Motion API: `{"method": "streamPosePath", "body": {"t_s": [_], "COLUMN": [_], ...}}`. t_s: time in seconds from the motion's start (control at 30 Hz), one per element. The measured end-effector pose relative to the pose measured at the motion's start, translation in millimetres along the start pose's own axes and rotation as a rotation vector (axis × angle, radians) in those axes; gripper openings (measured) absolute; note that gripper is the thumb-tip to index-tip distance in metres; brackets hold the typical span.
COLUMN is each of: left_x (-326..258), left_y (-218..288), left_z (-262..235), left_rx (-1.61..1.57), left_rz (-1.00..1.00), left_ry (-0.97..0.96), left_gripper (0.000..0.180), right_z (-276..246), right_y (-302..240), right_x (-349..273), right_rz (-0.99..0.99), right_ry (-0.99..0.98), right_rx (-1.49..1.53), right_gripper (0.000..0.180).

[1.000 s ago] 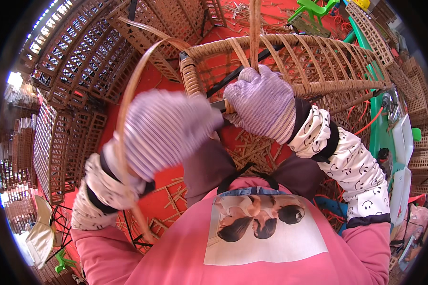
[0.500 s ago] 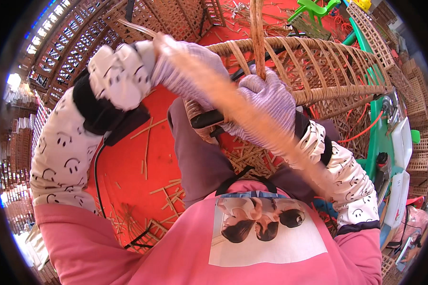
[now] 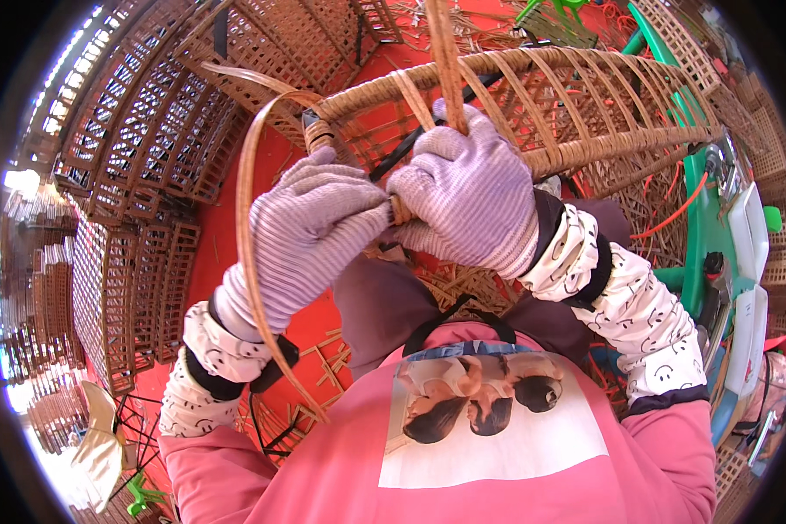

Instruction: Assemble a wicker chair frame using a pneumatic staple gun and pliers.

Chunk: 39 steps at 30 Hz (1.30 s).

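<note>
A curved frame (image 3: 489, 63), wrapped in rattan strips with more strips strung across it, extends right from in front of me. My left hand (image 3: 310, 223), in a striped lilac glove, closes over the frame's near end rail. Its fingertips meet those of my right hand (image 3: 472, 196), also gloved, which is clenched around the same rail. A bit of wrapped rail shows between the hands; the rest is covered. One long rattan strip (image 3: 247, 201) arches over the end rail and hangs across my left wrist. Another strip (image 3: 444, 61) rises from behind my right hand.
Brown woven lattice panels (image 3: 140, 122) stand at the left and back. Cut strips (image 3: 463, 284) litter the red floor (image 3: 223, 244). At the right is a green bench (image 3: 703, 227) with white trays (image 3: 747, 231) and an orange cord (image 3: 672, 223) beside it.
My left hand has come down and back to the rail beside my right hand. The strip that swept blurred across my right arm now hangs over my left wrist. The frame has shifted slightly left.
</note>
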<state>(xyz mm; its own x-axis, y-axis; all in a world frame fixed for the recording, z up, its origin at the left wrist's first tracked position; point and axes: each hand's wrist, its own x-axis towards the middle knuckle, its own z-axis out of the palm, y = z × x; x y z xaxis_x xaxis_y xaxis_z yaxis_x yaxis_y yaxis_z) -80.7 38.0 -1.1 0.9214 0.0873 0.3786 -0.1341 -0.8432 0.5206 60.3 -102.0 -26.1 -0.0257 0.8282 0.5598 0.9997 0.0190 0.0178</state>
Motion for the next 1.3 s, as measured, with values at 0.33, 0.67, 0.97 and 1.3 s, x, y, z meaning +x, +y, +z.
{"method": "streamPosePath", "body": {"t_s": [0.33, 0.67, 0.97, 1.3], "left_x": [29.3, -10.7, -26.2, -9.5], "left_y": [4.8, -5.7, 4.0, 1.5], "left_z": [-42.0, 32.3, 43.0, 43.9], "left_rx": [0.126, 0.202, 0.333, 0.277], "left_rz": [0.208, 0.295, 0.12, 0.166], "left_ry": [-0.492, 0.303, 0.26, 0.295], "left_gripper": [0.046, 0.024, 0.034, 0.032], "right_z": [-10.2, -13.6, -115.7, -213.9], "right_y": [2.8, -7.5, 64.1, 120.4], "right_x": [9.5, -0.6, -131.8, -433.9], "right_rz": [0.058, 0.06, 0.6, 1.464], "right_ry": [-0.102, 0.106, 0.262, 0.039], "right_rx": [0.151, 0.065, -0.119, 0.161], "right_gripper": [0.046, 0.036, 0.037, 0.077]}}
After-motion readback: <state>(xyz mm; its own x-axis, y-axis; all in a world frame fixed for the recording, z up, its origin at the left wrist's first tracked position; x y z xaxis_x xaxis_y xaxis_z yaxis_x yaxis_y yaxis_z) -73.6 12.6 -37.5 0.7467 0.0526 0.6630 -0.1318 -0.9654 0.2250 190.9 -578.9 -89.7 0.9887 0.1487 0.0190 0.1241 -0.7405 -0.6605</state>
